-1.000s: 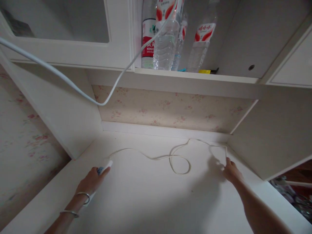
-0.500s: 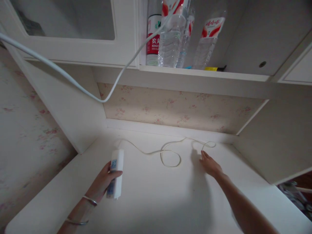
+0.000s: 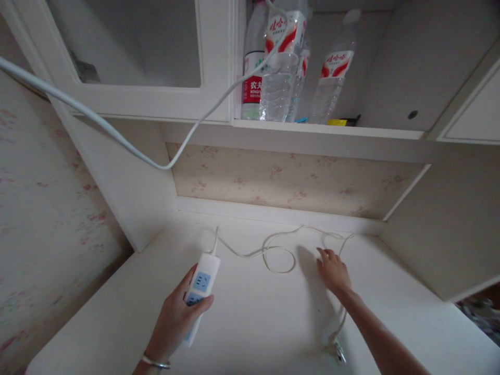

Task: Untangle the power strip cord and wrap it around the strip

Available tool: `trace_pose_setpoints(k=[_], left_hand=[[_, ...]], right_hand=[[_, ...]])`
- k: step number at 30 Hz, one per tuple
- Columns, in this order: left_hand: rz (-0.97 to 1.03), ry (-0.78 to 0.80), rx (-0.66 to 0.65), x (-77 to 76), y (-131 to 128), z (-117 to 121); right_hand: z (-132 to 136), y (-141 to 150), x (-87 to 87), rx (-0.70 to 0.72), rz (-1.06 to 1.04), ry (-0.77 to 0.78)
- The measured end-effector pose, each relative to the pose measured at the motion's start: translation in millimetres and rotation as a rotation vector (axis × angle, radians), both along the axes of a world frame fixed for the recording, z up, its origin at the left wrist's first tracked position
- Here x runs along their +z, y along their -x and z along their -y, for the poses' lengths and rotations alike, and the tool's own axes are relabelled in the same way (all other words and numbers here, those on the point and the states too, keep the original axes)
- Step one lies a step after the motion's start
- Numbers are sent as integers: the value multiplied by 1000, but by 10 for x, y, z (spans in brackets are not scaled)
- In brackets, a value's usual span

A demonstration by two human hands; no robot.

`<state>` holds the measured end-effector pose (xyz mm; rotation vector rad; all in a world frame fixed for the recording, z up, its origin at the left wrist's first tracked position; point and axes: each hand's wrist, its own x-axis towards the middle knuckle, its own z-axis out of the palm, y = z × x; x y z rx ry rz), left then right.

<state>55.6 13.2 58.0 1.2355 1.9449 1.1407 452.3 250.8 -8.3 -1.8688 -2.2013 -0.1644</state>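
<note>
My feed is dim and greyish; the worktop (image 3: 250,317) darkens toward me, with a soft shadow beside the right fingers (image 3: 324,255). The plug (image 3: 336,350) is smeared (blur, clearly), bottles (image 3: 278,78) glint, and wide-angle stretch skews the corners.

The left hand (image 3: 175,315) hides part of the power strip (image 3: 204,271) and its sockets. The right hand (image 3: 333,270) covers a stretch of cord (image 3: 266,251); whether its fingers grip it cannot be told. The near plug (image 3: 336,350) is blurred. Far off, 1 slim bottle (image 3: 302,67) stands mostly behind a front bottle (image 3: 278,80). Clutter (image 3: 482,315) at right is blurred and cut off.
</note>
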Motion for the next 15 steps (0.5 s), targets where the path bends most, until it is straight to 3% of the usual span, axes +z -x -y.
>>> trace_pose_setpoints(k=[4, 8, 11, 15], left_hand=[[131, -42, -43, 33, -29, -121], [260, -21, -130, 155, -52, -141], [276, -23, -180, 325, -65, -69], [278, -59, -220, 494, -46, 27]], right_hand=[[311, 795, 368, 405, -392, -110], [496, 1691, 782, 718, -590, -52], [411, 2243, 930, 834, -703, 86], [283, 2778, 937, 888, -811, 356]])
